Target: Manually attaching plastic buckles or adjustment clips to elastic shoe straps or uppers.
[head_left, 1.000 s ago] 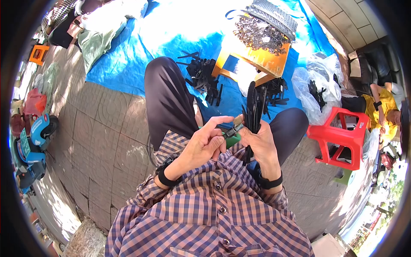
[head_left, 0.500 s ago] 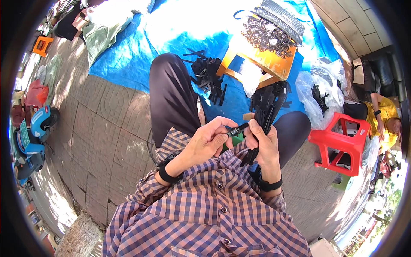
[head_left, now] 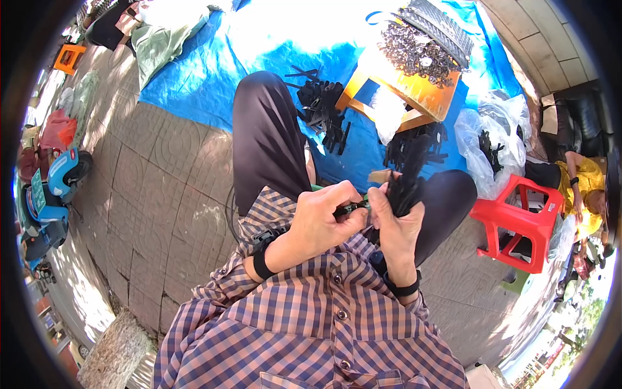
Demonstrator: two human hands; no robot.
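Note:
My right hand [head_left: 400, 225] is closed around a bundle of black straps [head_left: 412, 176], which stick up past the thumb and blur with motion. A tan, card-like piece [head_left: 381, 176] shows beside the bundle. Just left of it, my left hand [head_left: 329, 216] pinches a small dark clip-like piece [head_left: 350, 209], whose far end meets the right hand's fingertips. Exactly how this piece joins a strap is hidden by the fingers. Both hands are in front of my lap, between the knees.
A blue tarp [head_left: 188, 97] spreads ahead, bearing a heap of black straps [head_left: 322, 107]. The orange stool [head_left: 435, 97] carries a pile of small dark metal fittings [head_left: 414, 55] and a grey woven pouch [head_left: 440, 29]. Rightward are a clear plastic bag [head_left: 476, 139], a red stool [head_left: 512, 220] and a person in yellow [head_left: 586, 185].
The strap bundle has swung and tilted in my right hand. My left hand has rolled over, its fingers folding more tightly around the small piece. The whole view has shifted slightly.

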